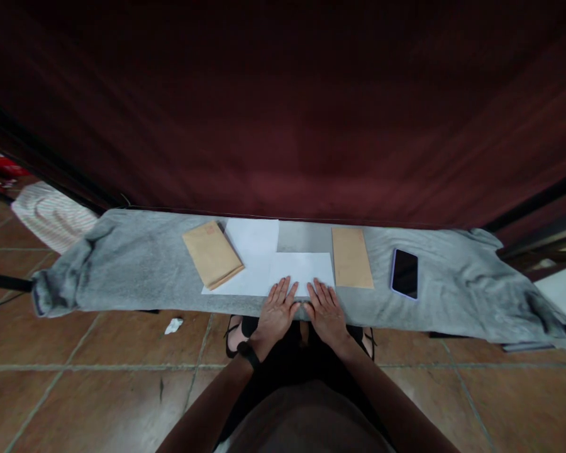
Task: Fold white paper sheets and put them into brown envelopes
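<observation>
A white sheet of paper (pixel 302 267), wider than it is deep, lies in front of me; whether it is folded I cannot tell. My left hand (pixel 278 309) rests flat on its near edge with the fingers stretched out. Beside it my right hand (pixel 326 309) lies flat too, fingers spread, the two thumbs close together. More white paper (pixel 257 242) lies to the left, partly under a stack of brown envelopes (pixel 212 253). A single brown envelope (pixel 353 258) lies just right of the sheet.
Grey cloth (pixel 136 264) covers the long narrow surface. A phone (pixel 404 273) lies on it at the right. A dark red curtain (pixel 283 138) hangs along the back edge. A scrap of white paper (pixel 173 325) is on the tiled floor (pixel 122 402).
</observation>
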A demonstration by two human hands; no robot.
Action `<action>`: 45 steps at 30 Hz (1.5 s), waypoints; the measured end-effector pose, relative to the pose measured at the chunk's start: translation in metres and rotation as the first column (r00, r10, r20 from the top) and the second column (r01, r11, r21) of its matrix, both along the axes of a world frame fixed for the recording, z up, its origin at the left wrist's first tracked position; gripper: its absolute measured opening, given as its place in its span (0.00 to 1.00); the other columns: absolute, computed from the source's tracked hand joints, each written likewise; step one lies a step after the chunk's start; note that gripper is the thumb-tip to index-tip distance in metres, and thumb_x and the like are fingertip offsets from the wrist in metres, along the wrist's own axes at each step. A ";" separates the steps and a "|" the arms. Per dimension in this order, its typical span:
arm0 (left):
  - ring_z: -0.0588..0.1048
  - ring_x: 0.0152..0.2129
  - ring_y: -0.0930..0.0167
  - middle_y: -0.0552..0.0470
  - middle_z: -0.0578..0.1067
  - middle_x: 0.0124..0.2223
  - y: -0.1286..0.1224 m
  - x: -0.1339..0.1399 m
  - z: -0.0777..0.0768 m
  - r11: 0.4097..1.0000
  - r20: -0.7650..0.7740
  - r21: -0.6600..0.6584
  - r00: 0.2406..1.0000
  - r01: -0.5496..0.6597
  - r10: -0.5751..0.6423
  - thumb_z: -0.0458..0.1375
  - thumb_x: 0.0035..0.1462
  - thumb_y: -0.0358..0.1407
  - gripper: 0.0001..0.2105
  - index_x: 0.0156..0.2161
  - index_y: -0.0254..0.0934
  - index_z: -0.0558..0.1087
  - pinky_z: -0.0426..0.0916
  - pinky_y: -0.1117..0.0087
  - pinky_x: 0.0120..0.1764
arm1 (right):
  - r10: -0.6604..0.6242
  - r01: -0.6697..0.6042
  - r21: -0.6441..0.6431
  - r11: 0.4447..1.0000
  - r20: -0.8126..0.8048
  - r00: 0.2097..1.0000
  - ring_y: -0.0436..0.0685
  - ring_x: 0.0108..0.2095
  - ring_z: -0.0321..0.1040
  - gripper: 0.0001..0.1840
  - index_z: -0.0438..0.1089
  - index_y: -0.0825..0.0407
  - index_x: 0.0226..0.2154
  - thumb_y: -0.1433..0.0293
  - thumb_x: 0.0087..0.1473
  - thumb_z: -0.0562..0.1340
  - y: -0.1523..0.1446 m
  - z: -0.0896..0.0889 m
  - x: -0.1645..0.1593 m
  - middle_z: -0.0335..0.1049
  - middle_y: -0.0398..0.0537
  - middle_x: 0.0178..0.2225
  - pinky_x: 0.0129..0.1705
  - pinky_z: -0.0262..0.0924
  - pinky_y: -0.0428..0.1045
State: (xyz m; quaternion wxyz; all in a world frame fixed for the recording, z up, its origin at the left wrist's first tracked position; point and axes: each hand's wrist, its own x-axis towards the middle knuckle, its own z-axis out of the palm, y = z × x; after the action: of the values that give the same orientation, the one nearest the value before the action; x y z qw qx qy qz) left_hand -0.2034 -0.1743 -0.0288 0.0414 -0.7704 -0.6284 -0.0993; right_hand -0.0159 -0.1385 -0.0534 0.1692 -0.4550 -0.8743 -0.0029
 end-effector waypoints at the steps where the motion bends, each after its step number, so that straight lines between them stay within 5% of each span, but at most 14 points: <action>1: 0.52 0.69 0.61 0.41 0.55 0.71 -0.004 -0.002 0.000 1.000 -0.002 0.002 1.000 0.000 0.000 0.46 0.70 0.42 0.28 0.70 0.34 0.52 0.54 0.54 0.67 | -0.004 0.004 0.001 1.000 0.006 1.000 0.63 0.68 0.50 0.31 0.51 0.55 0.69 0.60 0.69 0.50 -0.001 0.000 0.005 0.50 0.57 0.70 0.68 0.44 0.61; 10: 0.55 0.68 0.58 0.33 0.58 0.69 -0.029 -0.022 0.000 0.998 -0.010 0.051 0.999 -0.043 0.043 0.46 0.70 0.45 0.32 0.71 0.27 0.47 0.56 0.52 0.66 | -0.041 0.041 0.007 0.999 0.023 0.999 0.64 0.68 0.52 0.34 0.46 0.59 0.70 0.60 0.69 0.50 -0.013 0.000 0.048 0.53 0.59 0.69 0.69 0.44 0.62; 19: 0.52 0.69 0.60 0.37 0.54 0.71 -0.017 0.027 -0.007 0.999 0.032 0.020 0.998 0.044 -0.045 0.46 0.69 0.35 0.28 0.71 0.27 0.49 0.56 0.53 0.66 | 0.062 -0.062 -0.012 0.998 -0.009 0.998 0.60 0.69 0.50 0.28 0.54 0.55 0.68 0.62 0.70 0.48 -0.013 0.011 0.004 0.53 0.53 0.69 0.70 0.44 0.61; 30: 0.56 0.67 0.59 0.36 0.61 0.68 -0.035 -0.005 -0.005 0.996 0.020 0.060 0.998 -0.062 0.060 0.46 0.70 0.40 0.27 0.69 0.27 0.53 0.53 0.50 0.67 | -0.012 0.011 0.044 0.999 0.033 0.999 0.63 0.68 0.51 0.37 0.41 0.60 0.71 0.60 0.69 0.50 -0.017 -0.003 0.039 0.51 0.62 0.69 0.68 0.46 0.61; 38: 0.52 0.69 0.62 0.40 0.56 0.71 0.027 0.032 -0.007 0.997 0.113 0.010 0.991 -0.073 0.071 0.41 0.71 0.40 0.27 0.70 0.30 0.51 0.53 0.53 0.68 | -0.036 0.035 0.016 0.999 0.013 0.999 0.64 0.68 0.51 0.35 0.44 0.59 0.71 0.60 0.69 0.50 -0.019 -0.004 0.037 0.51 0.61 0.69 0.68 0.47 0.62; 45: 0.54 0.69 0.58 0.41 0.56 0.71 0.080 0.023 -0.018 0.990 0.101 -0.038 0.985 -0.139 0.142 0.40 0.70 0.40 0.27 0.70 0.33 0.54 0.51 0.48 0.66 | -0.060 0.058 -0.045 0.997 -0.030 0.998 0.64 0.66 0.56 0.28 0.60 0.60 0.65 0.62 0.70 0.48 -0.008 0.005 0.033 0.60 0.61 0.66 0.68 0.48 0.62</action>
State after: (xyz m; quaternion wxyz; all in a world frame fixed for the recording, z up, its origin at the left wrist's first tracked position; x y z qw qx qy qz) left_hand -0.1807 -0.0945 -0.0470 0.0037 -0.7184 -0.6840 -0.1263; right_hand 0.0169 -0.1464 -0.0484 0.1727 -0.4843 -0.8575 0.0186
